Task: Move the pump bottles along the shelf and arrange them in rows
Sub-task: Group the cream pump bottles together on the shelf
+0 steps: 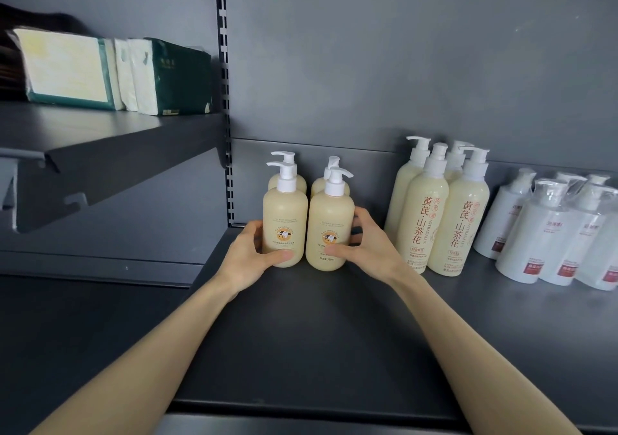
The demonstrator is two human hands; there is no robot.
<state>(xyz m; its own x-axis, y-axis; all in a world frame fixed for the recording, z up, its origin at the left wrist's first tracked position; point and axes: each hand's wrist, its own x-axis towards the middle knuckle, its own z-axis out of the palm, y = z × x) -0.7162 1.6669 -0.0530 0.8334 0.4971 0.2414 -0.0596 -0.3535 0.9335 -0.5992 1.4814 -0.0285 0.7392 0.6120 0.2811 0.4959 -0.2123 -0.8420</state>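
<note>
Hands clasping the front pair of pump bottles

Left hand (249, 254) grips the left front bottle (285, 215); right hand (364, 244) grips the right front bottle (330, 227). Both stand upright, touching, directly ahead; two more bottles (329, 175) stand behind.
</note>
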